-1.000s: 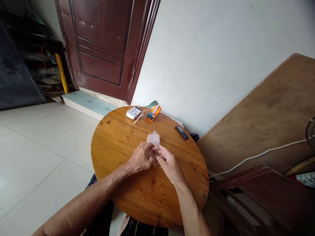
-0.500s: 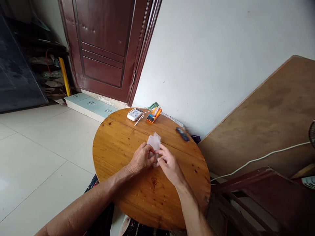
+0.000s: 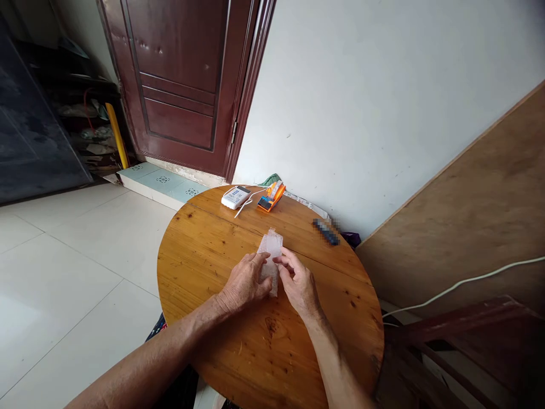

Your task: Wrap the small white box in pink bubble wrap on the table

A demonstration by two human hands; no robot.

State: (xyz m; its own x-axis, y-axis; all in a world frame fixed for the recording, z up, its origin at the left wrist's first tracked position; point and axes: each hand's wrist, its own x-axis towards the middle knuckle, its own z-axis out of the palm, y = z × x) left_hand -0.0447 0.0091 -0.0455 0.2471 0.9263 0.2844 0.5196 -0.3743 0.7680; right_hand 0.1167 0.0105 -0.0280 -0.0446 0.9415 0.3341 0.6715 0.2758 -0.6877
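Observation:
A whitish, translucent wrapped piece (image 3: 271, 245) lies on the round wooden table (image 3: 191, 255), its long side pointing away from me. My left hand (image 3: 249, 278) rests on its left edge, fingers apart, with the thumb near its lower end. At its right edge, my right hand (image 3: 298, 278) has thumb and fingertips pinched together on the wrap. What exactly is inside the wrap cannot be made out.
Farther back on the table are a white device (image 3: 235, 197) with a cable, an orange tape dispenser (image 3: 271, 197) and a dark blurred object (image 3: 326, 232). Behind stand a white wall and a dark red door (image 3: 179, 85).
My left fingers have spread and lifted off the middle of the wrap, so more of it shows. My right fingers have drawn together at its right edge. The view has shifted slightly.

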